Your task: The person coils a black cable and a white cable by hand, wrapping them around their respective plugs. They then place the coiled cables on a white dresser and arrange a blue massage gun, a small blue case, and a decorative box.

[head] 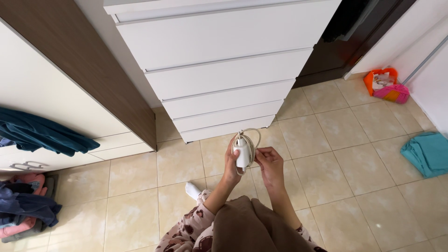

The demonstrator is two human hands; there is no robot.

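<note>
The left hand (pixel 232 161) is gripping a white charger (pixel 242 153) upright, its long axis running vertically, in the air over the tiled floor (pixel 354 163) before the drawers (pixel 224 84). The right hand (pixel 269 164), just beside it, is pinching the looped cable (pixel 252 136).

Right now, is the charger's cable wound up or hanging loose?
Wound up: the cable sits in loops around the white charger, held in the left hand, with nothing trailing down.

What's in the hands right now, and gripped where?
A white power adapter with its cable coiled around it. The left hand grips the block's left side; the right hand pinches the cable at its right edge.
</note>
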